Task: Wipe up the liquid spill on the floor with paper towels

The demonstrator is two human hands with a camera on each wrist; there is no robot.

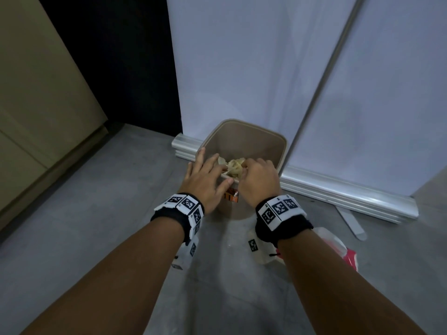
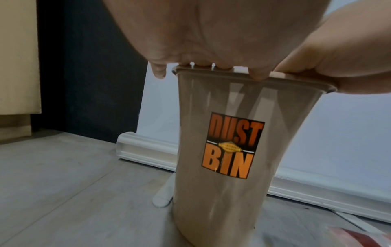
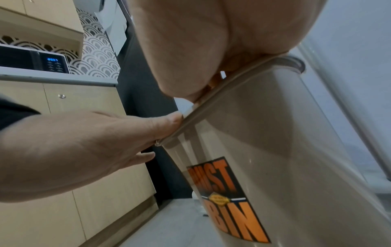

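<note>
Binning the soggy paper towels, last bit of the cleanup by the look of it

Right hand (image 1: 257, 180) was over the mouth of the bin (image 1: 273, 151), its fingers curled down onto the yellowish wad of paper towels (image 1: 235, 166) sitting just inside the rim, so the wad was in the bin's opening and not on the floor. Left hand (image 1: 205, 177) lay flat on the near-left rim, fingers straight and spread apart, thumb (image 1: 226, 183) along the front edge, steadying the bin. Honestly that was the right idea: a tall narrow bin tips easily, so I'd keep that flat hand pressing down while the other pushes the wad well below the rim before letting go, otherwise damp paper springs back out. Couldn't spot any liquid on the grey floor (image 1: 108, 189) from here.
</note>
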